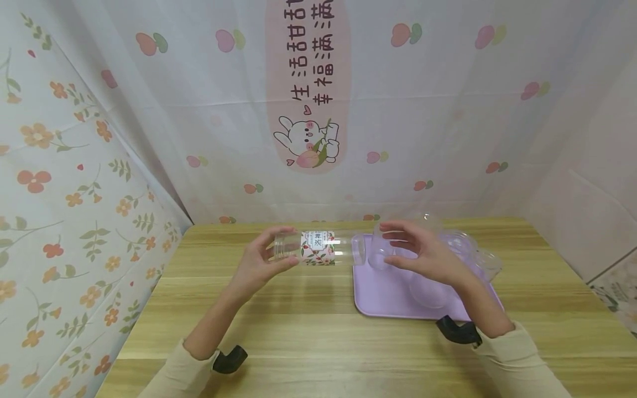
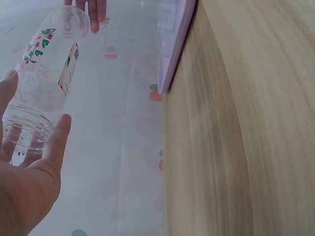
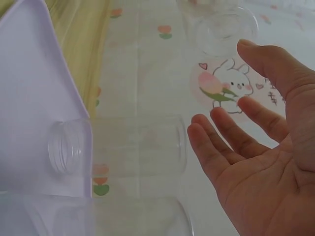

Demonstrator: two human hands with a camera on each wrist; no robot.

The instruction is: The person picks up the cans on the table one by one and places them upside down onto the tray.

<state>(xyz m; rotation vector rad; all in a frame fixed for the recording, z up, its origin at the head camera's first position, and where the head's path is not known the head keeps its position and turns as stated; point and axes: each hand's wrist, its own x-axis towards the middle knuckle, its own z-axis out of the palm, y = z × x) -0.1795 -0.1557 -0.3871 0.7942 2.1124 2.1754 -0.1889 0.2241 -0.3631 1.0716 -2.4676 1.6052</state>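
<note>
A clear jar (image 1: 343, 249) with a flowered label (image 1: 318, 249) lies sideways in the air above the table. My left hand (image 1: 256, 260) grips its threaded neck end, thumb on one side and fingers on the other, as the left wrist view also shows. Its round base points right. Just beyond that base hovers my right hand (image 1: 428, 251), fingers spread and loosely bent around nothing. In the right wrist view the thumb tip comes close to the jar's base (image 3: 221, 32), and the palm (image 3: 266, 182) holds nothing.
On the right, a lilac tray (image 1: 383, 304) carries several more clear jars; one unlabelled jar (image 3: 138, 147) stands upright near its edge, behind my right hand. The wooden table (image 1: 298, 342) ends at a patterned curtain (image 1: 428, 132) at the back.
</note>
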